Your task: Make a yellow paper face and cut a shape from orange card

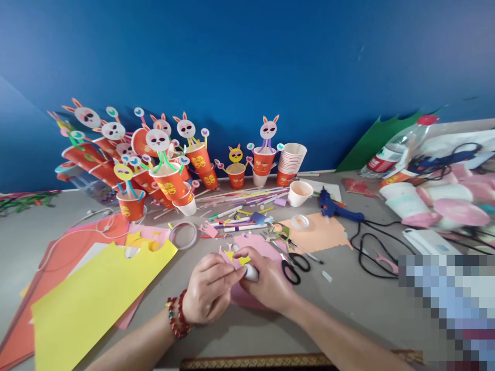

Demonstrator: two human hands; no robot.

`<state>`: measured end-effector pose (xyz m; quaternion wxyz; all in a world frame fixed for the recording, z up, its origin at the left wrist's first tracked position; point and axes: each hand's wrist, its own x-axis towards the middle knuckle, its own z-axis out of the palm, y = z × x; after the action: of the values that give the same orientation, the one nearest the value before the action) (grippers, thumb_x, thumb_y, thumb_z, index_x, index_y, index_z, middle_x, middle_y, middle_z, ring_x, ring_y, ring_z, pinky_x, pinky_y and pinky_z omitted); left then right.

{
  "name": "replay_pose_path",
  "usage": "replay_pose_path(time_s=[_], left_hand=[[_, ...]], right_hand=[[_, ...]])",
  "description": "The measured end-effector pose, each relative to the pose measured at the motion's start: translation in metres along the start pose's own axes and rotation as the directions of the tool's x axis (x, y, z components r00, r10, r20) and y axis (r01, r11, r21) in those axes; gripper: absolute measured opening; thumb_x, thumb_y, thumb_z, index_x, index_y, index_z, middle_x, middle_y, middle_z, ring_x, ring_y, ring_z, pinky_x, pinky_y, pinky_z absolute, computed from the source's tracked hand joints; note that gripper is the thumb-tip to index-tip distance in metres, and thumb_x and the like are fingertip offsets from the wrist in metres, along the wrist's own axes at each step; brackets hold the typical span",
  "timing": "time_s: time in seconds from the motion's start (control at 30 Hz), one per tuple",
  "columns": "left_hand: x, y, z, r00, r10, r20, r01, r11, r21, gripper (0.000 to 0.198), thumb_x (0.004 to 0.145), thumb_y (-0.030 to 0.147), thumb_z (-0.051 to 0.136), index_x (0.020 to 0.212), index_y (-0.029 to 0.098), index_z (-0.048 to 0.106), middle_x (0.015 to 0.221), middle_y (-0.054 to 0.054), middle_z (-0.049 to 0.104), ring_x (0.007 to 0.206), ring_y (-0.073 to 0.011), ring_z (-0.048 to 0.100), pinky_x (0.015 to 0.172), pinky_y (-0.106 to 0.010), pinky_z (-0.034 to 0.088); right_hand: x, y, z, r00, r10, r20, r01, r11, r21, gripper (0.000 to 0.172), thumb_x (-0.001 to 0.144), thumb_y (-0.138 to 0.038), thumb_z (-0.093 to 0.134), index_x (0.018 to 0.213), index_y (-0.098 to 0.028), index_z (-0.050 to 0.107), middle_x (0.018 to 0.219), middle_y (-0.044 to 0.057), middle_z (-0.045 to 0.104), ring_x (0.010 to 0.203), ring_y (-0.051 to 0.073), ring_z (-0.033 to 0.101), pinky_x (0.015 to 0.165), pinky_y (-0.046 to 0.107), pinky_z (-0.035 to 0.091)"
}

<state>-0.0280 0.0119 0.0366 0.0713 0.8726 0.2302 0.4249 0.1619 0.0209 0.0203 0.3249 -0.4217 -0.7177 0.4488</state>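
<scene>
My left hand [209,294], with a red bead bracelet on its wrist, is closed and its fingertips pinch a small white tube-like object [251,273]. My right hand [266,281] curls round the same white object from the other side. Both hands rest over a pink paper cutout [257,243] with small yellow bits on it. Black-handled scissors [293,265] lie just right of my right hand.
Several orange paper cups with rabbit faces [166,178] stand at the back left, beside a stack of cups [291,159]. A blue glue gun [335,208] with black cord lies to the right. Yellow paper [93,299] and orange sheets cover the left. A tape ring [183,235] and straws lie mid-table.
</scene>
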Motion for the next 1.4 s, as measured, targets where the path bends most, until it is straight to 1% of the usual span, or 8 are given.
replay_pose_path(time_s=[0.13,0.27,0.43,0.6,0.9,1.03,1.2,1.4], left_hand=[[0.0029,0.0013,0.0009,1.000,-0.005,-0.022,0.005,1.000,0.011,0.047,0.085,0.011,0.044,0.130,0.013,0.057,0.092,-0.011,0.069,0.081,-0.0206,0.060,0.074,-0.036,0.053],[0.0034,0.0023,0.0009,0.999,0.026,-0.027,-0.027,1.000,-0.010,0.049,0.082,0.009,0.046,0.129,0.010,0.058,0.090,-0.011,0.069,0.082,-0.0219,0.059,0.074,-0.037,0.053],[0.0049,0.0003,-0.0012,0.999,0.025,-0.032,-0.025,1.000,0.001,0.049,0.083,0.009,0.045,0.130,0.012,0.058,0.089,-0.010,0.069,0.079,-0.0209,0.058,0.072,-0.036,0.053],[0.0061,0.0021,-0.0011,1.000,0.010,-0.026,-0.010,1.000,-0.007,0.048,0.083,0.009,0.045,0.129,0.011,0.058,0.091,-0.011,0.069,0.082,-0.0212,0.058,0.074,-0.036,0.053],[0.0046,-0.0003,-0.0009,1.000,0.001,-0.017,-0.001,1.000,0.024,0.047,0.086,0.011,0.043,0.130,0.014,0.057,0.089,-0.010,0.070,0.078,-0.0203,0.060,0.072,-0.036,0.053],[0.0029,0.0007,-0.0004,1.000,0.012,-0.016,-0.012,1.000,0.005,0.049,0.084,0.010,0.045,0.131,0.012,0.057,0.090,-0.010,0.069,0.079,-0.0209,0.059,0.073,-0.036,0.053],[-0.0018,-0.0004,0.0008,1.000,0.017,-0.002,-0.017,1.000,-0.002,0.050,0.081,0.009,0.046,0.130,0.011,0.057,0.092,-0.011,0.068,0.081,-0.0217,0.057,0.074,-0.038,0.052],[0.0030,-0.0004,0.0015,1.000,0.022,-0.016,-0.022,1.000,-0.007,0.049,0.082,0.008,0.046,0.129,0.011,0.057,0.092,-0.011,0.068,0.082,-0.0212,0.058,0.074,-0.037,0.053]], right_hand=[[-0.0007,0.0001,0.0016,1.000,-0.001,0.012,0.001,1.000,-0.005,0.043,0.069,-0.009,0.057,0.110,-0.023,0.057,0.082,-0.002,0.068,0.064,0.016,0.061,0.062,0.024,0.041],[-0.0013,0.0003,0.0017,0.999,0.022,0.040,-0.021,1.000,-0.009,0.044,0.069,-0.010,0.057,0.110,-0.024,0.057,0.078,-0.003,0.068,0.064,0.016,0.061,0.061,0.023,0.041],[-0.0004,0.0008,0.0006,1.000,0.007,0.003,-0.007,1.000,-0.020,0.041,0.070,-0.010,0.057,0.110,-0.024,0.057,0.082,-0.002,0.069,0.068,0.017,0.063,0.062,0.024,0.041],[-0.0009,-0.0002,0.0021,1.000,0.006,0.019,-0.006,1.000,0.005,0.041,0.070,-0.010,0.058,0.109,-0.023,0.057,0.086,-0.001,0.069,0.067,0.016,0.062,0.062,0.024,0.042],[-0.0007,-0.0014,0.0008,1.000,0.002,-0.001,-0.002,1.000,-0.009,0.039,0.072,-0.010,0.057,0.109,-0.022,0.057,0.079,-0.002,0.069,0.064,0.016,0.062,0.060,0.024,0.041],[-0.0006,-0.0004,0.0020,1.000,-0.010,0.000,0.010,1.000,0.006,0.040,0.070,-0.010,0.057,0.107,-0.023,0.057,0.086,-0.001,0.069,0.068,0.016,0.062,0.062,0.024,0.042],[0.0000,0.0017,0.0005,1.000,0.013,0.003,-0.013,1.000,0.001,0.041,0.069,-0.008,0.057,0.107,-0.023,0.056,0.074,-0.004,0.064,0.061,0.015,0.057,0.059,0.023,0.039],[-0.0004,0.0007,0.0012,1.000,-0.013,-0.001,0.013,1.000,0.021,0.040,0.070,-0.008,0.058,0.108,-0.023,0.056,0.084,-0.002,0.067,0.068,0.016,0.060,0.063,0.024,0.041]])
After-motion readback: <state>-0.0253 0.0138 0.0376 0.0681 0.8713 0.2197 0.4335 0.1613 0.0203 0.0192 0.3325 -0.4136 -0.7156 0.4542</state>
